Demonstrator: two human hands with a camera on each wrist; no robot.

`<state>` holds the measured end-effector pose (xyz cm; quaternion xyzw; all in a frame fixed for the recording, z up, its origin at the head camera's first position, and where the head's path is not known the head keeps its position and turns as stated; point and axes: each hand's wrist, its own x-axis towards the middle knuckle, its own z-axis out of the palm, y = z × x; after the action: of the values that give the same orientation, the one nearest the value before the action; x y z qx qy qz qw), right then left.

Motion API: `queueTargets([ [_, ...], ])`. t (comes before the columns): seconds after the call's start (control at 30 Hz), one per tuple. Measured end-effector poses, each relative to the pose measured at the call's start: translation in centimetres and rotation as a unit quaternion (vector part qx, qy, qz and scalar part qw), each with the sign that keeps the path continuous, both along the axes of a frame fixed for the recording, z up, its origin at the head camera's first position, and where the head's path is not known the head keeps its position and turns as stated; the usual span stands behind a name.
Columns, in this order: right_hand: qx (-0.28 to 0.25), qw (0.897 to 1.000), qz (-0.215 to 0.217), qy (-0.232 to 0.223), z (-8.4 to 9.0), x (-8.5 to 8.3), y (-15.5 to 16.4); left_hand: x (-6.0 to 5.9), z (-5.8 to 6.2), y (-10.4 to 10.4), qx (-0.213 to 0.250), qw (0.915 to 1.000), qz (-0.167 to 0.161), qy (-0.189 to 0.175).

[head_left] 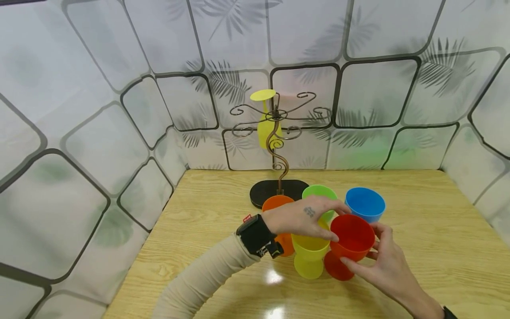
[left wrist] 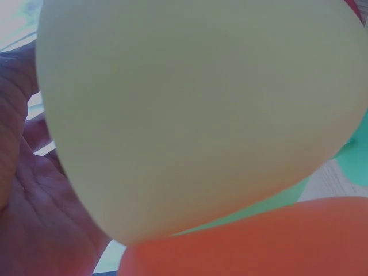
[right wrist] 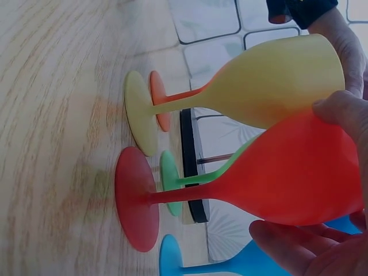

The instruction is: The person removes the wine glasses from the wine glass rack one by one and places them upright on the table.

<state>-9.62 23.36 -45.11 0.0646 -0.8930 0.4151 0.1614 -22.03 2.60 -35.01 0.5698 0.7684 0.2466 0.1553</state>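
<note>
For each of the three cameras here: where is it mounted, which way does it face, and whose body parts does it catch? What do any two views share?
Head: looks down at the table, the goblets, the rack; shows both forearms, left hand, right hand.
Left wrist: pressed close to the yellow goblet; shows the palm.
Right wrist: sideways along the tabletop, at the goblet stems; shows fingers on the red goblet.
Shared: all show the yellow goblet; head and right wrist show the red one.

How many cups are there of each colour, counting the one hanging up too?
Yellow cups: 2, the yellow cup on the table and the hanging yellow cup on the rack
Red cup: 1
Orange cup: 1
Green cup: 1
Blue cup: 1
Total: 6 cups
</note>
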Motion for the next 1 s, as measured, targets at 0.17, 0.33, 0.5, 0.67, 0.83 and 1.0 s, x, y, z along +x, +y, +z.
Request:
queueTargets([
  [0.17, 0.002, 1.0, -0.002, 0.001, -0.2, 0.0, -0.1, 0.0, -0.1, -0.1, 0.008, 0.9999, -0.008, 0.01],
  [0.33, 0.001, 1.0, -0.002, 0.005, -0.4, 0.0, -0.1, 0.1, 0.0, -0.2, -0.008, 0.9996, 0.002, 0.026],
  [0.5, 0.01, 1.0, -0.008, 0.003, -0.5, 0.0, -0.1, 0.2, 0.1, -0.5, -0.002, 0.9999, 0.012, 0.007],
  [0.67, 0.021, 1.0, -0.009, 0.009, -0.3, 0.2, 0.2, -0.2, 0.4, -1.5, 0.053, 0.9982, 0.029, 0.0],
  [0.83, 0.006, 0.999, -0.01, 0.036, -0.2, 0.3, 0.9, -0.9, 1.3, -3.1, 0.088, 0.9945, 0.057, 0.006],
  [1.0, 0.002, 0.995, -0.019, 0.099, 0.0, 0.3, 1.9, -1.8, 2.0, -5.4, 0.146, 0.9858, 0.083, -0.008],
])
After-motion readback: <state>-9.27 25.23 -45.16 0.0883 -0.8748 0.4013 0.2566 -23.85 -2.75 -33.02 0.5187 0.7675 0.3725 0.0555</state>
